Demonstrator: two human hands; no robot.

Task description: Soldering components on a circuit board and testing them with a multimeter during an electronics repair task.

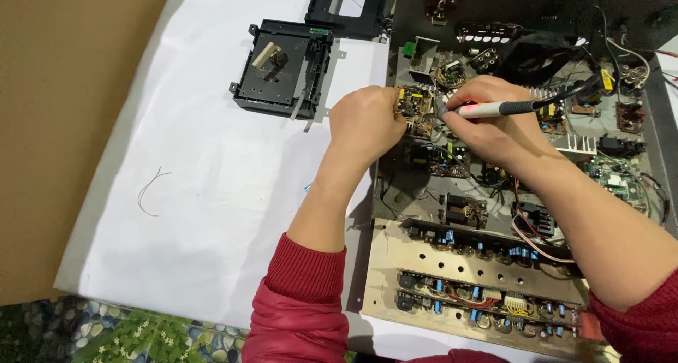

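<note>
Left hand [365,125] pinches small tan circuit board [417,111], tilted up over open metal amplifier chassis [395,278]. Right hand [494,119], fingers wrapped round white-and-black pen-shaped soldering iron [505,108], tip at board edge (joint itself hidden). Soldering step in hand, likely; calls for steady board.

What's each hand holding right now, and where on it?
The left hand grips a small circuit board by its left edge. The right hand holds a soldering iron pen-style near its tip end.
</note>
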